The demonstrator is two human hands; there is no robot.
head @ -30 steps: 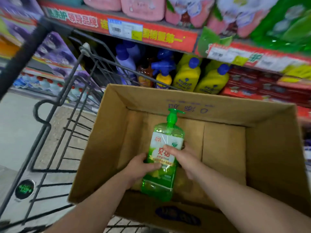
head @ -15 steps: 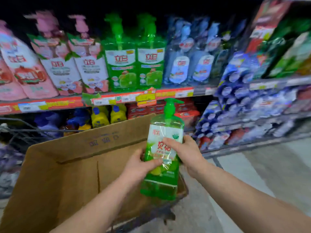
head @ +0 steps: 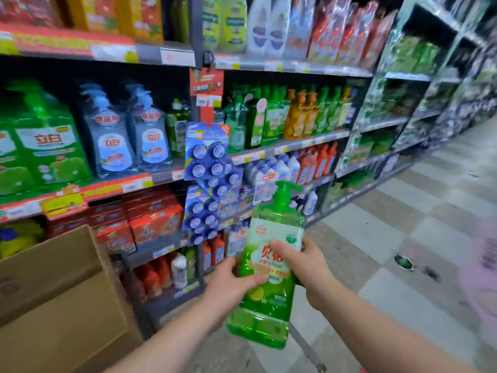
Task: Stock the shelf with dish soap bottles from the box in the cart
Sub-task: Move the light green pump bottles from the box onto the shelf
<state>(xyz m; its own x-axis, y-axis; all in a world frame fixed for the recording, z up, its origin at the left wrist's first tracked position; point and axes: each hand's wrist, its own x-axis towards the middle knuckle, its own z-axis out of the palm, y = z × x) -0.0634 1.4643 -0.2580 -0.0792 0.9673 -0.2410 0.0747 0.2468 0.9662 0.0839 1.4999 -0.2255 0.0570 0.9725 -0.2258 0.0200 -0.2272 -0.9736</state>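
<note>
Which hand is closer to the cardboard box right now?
Left. The left hand grips the dish soap bottle on the side facing the cardboard box; the right hand grips the bottle's opposite side, farther from the box.

Both the left hand [head: 231,285] and right hand [head: 309,265] grip a green pump dish soap bottle [head: 269,267] upright beside the cardboard box [head: 59,300], before stocked shelves [head: 290,146]

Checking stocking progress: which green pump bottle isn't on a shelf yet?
The green pump bottle held between the left hand and right hand, in front of the shelves; the other green ones stand on shelves.
</note>
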